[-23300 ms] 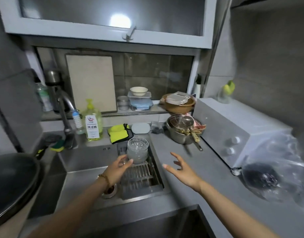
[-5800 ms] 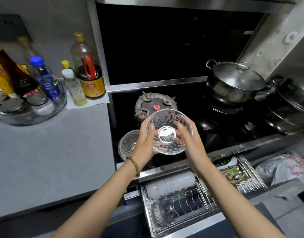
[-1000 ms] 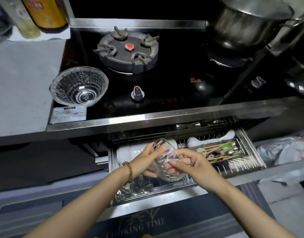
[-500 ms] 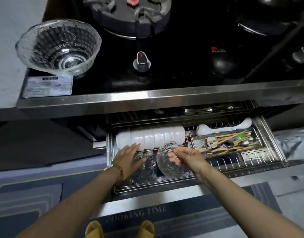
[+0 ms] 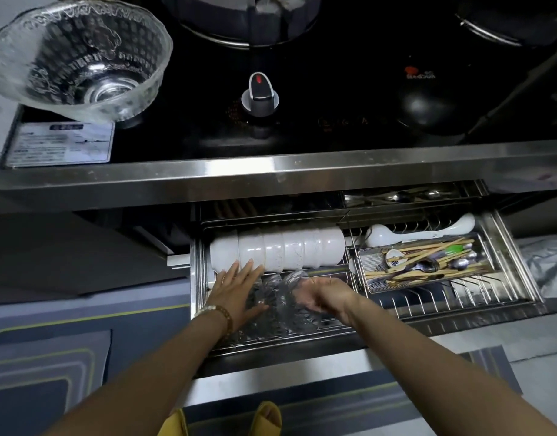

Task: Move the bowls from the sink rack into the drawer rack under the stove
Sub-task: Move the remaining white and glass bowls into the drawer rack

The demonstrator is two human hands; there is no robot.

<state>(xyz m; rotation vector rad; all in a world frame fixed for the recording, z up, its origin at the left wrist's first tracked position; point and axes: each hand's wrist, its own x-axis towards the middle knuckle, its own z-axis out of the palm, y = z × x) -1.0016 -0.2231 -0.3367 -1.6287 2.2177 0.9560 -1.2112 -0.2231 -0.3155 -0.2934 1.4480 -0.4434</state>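
Found left hand (image 5: 236,291) flat, fingers straight and spread, resting on upright clear glass bowls (image 5: 264,313) at the left front of the stainless wire drawer rack (image 5: 460,305). Found right hand (image 5: 323,294) just beside it, fingers curled over a clear patterned glass bowl (image 5: 291,289) standing on edge against those bowls; exact grip blurred. Noted row of white ceramic bowls (image 5: 280,250) on edge directly behind, just beyond the left fingertips. Noted open wire slots to the right front of the hands. Noted filled perforated steel cutlery basket (image 5: 428,267) at right rear, with white ladle (image 5: 419,231) behind it. Noted steel stove edge (image 5: 271,171) overhanging the drawer's rear. Recorded large embossed glass bowl (image 5: 79,58) on the black stove top (image 5: 349,89), far left, well apart from the drawer, with black burner knob (image 5: 260,92) to its right.
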